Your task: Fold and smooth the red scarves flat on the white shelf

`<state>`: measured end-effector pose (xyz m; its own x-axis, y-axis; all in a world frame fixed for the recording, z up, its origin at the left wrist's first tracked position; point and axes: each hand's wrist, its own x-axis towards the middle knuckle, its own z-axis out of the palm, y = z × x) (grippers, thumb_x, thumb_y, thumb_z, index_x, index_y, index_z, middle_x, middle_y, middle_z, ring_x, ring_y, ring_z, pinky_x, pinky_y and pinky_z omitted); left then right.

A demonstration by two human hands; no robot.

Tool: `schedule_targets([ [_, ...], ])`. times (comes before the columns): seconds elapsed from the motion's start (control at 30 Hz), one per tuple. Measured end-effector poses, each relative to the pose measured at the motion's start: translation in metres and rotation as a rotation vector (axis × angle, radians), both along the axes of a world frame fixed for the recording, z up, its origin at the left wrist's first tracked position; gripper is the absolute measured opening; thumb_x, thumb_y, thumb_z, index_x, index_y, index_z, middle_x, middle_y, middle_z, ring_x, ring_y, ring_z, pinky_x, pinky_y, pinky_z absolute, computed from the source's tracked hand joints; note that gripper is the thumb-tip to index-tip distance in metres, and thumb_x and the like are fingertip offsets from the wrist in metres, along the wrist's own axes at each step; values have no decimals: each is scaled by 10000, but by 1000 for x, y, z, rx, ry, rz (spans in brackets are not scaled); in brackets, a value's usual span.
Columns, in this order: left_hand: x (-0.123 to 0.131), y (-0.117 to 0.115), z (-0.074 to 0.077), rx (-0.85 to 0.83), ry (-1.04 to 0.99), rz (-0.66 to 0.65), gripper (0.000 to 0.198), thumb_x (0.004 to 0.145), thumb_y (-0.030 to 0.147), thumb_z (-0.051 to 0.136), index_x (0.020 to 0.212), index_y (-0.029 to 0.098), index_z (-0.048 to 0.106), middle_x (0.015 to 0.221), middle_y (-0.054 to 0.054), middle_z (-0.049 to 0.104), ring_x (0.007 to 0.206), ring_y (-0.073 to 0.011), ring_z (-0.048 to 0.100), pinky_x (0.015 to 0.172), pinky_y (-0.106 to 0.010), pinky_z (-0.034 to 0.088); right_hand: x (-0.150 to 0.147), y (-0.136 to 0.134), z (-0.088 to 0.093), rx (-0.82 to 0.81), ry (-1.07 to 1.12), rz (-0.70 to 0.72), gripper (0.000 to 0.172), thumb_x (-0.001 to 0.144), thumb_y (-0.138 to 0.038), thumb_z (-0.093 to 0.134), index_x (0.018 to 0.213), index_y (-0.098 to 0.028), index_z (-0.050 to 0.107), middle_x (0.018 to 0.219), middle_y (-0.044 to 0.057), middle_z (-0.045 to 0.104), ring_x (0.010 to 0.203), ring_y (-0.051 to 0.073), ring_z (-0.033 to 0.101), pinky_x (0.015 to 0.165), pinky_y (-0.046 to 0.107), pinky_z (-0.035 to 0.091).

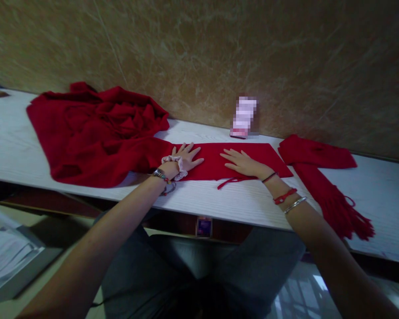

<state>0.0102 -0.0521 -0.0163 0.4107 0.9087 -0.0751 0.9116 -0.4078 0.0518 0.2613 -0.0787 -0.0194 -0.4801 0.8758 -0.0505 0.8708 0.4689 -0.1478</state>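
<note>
A red scarf (pixel 213 161) lies flat in a smooth folded band on the white wood-grain table (pixel 206 199). My left hand (pixel 186 158) rests on the band's left part, palm down with fingers spread. On its right part my right hand (pixel 241 163) lies flat, fingers apart, pointing left. A short strand of red fringe sticks out of the near edge between the hands. Left of the band, touching it, a large heap of red cloth (pixel 96 133) spreads in loose folds. I cannot tell whether heap and band are one piece.
A second red scarf (pixel 315 155), folded with a fringed end toward me, lies at the right. A phone with a blurred screen (pixel 244 116) leans on the marble-patterned wall (pixel 193 57) behind the table. A grey box with papers (pixel 16 257) stands at the lower left.
</note>
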Motion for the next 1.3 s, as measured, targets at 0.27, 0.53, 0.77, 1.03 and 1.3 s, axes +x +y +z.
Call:
schedule_targets([
  [0.27,-10,-1,-5,43,15,23,569,917,522,269,1427,274,226,1512,-45,105,1374,-333,34,1086,-508,137,85,13,-10,133,-68,-511,535,911,-374,259,1370,-121,365,1443,163,319,1333,317,264,1064,533,245],
  [0.53,2,2,1,117,-49,-104,529,923,494,285,1408,284,273,1506,-39,143,1377,-281,113,1084,-497,166,12,3,-1,207,86,-122,577,906,-489,262,1406,-204,290,1504,92,195,1378,263,140,1078,516,203],
  [0.77,0,4,-4,-4,-4,-27,592,901,558,243,1424,281,225,1504,-32,157,1375,-287,116,1087,-498,149,11,3,1,-19,-24,-167,555,911,-464,244,1419,-240,256,1504,58,193,1376,265,148,1072,570,151],
  [1.03,-6,4,-1,132,-9,259,621,890,538,254,1371,161,361,1463,-113,256,1334,-310,243,1062,-408,265,61,3,3,243,-68,-528,542,904,-373,272,1368,-104,347,1446,190,298,1332,342,253,1038,612,197],
  [1.3,7,-1,-4,56,-33,-74,661,873,610,277,1427,253,228,1507,-52,135,1376,-285,116,1092,-431,182,-36,-10,-2,92,45,30,552,909,-497,234,1408,-266,280,1499,48,217,1379,254,142,1072,560,166],
])
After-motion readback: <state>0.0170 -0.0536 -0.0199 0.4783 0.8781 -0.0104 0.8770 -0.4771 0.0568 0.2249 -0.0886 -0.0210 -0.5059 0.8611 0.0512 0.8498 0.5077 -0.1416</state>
